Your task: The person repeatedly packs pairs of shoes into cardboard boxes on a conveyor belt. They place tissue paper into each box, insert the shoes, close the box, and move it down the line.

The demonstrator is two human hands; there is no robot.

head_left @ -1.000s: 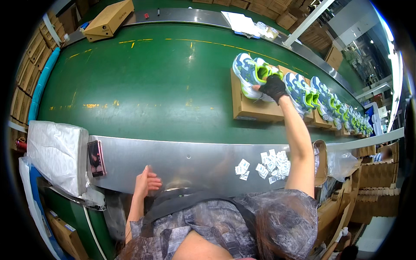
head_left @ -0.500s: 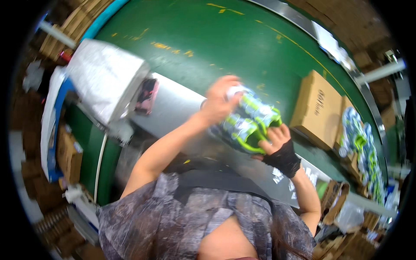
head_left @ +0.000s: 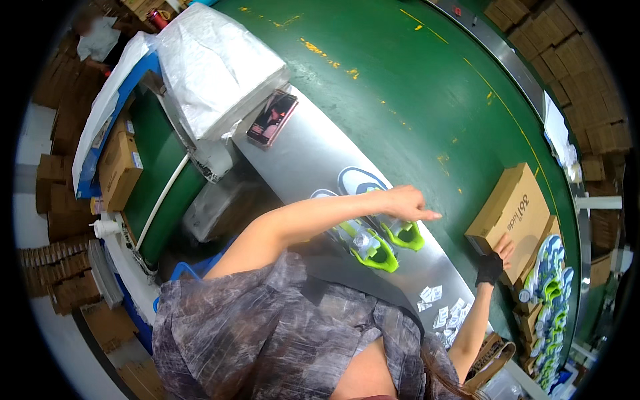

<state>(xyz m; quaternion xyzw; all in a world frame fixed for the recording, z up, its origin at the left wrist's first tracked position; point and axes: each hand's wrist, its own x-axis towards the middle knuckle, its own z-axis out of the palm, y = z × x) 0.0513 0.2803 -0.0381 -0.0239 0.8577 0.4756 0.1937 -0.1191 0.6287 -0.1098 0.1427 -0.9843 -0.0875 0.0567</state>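
Note:
A pair of white, blue and lime-green sneakers (head_left: pixel 381 259) rests on the narrow metal ledge (head_left: pixel 307 143) in front of me, toes pointing away to the left. My left hand (head_left: pixel 405 203) is over the heel end of the pair, empty, its forefinger stretched to the right; that forearm hides part of the shoes. To the right, my right hand (head_left: pixel 499 261), in a black fingerless glove, lies with spread fingers against the near side of a closed brown shoebox (head_left: pixel 510 213). The box sits on the green belt (head_left: pixel 373 87).
A phone (head_left: pixel 272 119) lies by a large white wrapped package (head_left: pixel 220 73) on the left. Small white paper slips (head_left: pixel 453 313) are scattered on the ledge's right end. More sneakers (head_left: pixel 552 293) line the far right. Another person (head_left: pixel 99 39) is at the upper left.
Both hands held the sneakers half a second ago; now the pair is down on the metal ledge. My right hand has moved right to the shoebox, and the view has turned.

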